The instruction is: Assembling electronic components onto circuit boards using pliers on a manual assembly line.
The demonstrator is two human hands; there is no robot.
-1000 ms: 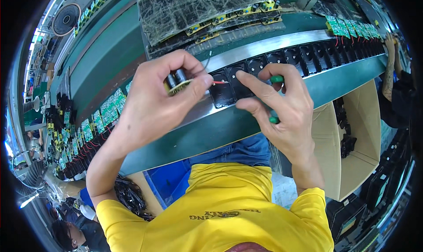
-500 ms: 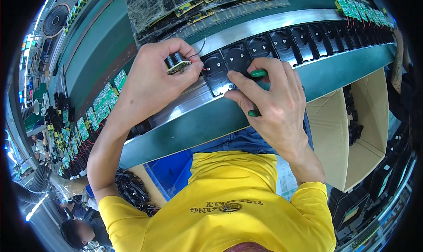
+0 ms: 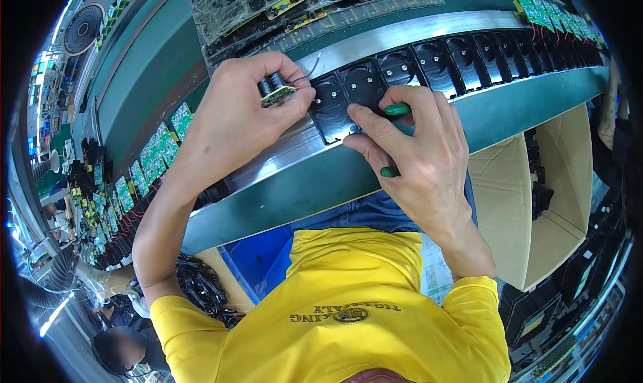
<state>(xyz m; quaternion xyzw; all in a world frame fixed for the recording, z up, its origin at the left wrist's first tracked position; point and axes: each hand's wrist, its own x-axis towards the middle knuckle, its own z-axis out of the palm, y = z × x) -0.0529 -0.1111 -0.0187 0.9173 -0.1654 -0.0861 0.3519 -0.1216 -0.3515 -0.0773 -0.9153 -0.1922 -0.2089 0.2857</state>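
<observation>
In my left hand (image 3: 251, 108), a small circuit board (image 3: 280, 95) with black cylindrical parts is pinched between thumb and fingers, over the left end of the row. Dark and red wires (image 3: 312, 71) stick out from it toward the end case. My right hand (image 3: 422, 145) curls around a green-handled tool (image 3: 398, 109); its two handle ends show, and its working end is hidden. Right thumb and forefinger rest at the right side of the leftmost black plastic case (image 3: 328, 118), which has two shiny metal contacts inside.
More open black cases (image 3: 434, 65) continue rightward along the metal rail (image 3: 375, 43) of the green bench (image 3: 281, 205). Stacked boards on dark sheets (image 3: 248, 21) sit behind. Green circuit boards (image 3: 157, 152) line the left. A cardboard box (image 3: 499, 202) and a blue bin (image 3: 258, 259) stand near me.
My left hand with the circuit board has shifted slightly right and up. The right hand has moved a touch to the right, still around the tool.
</observation>
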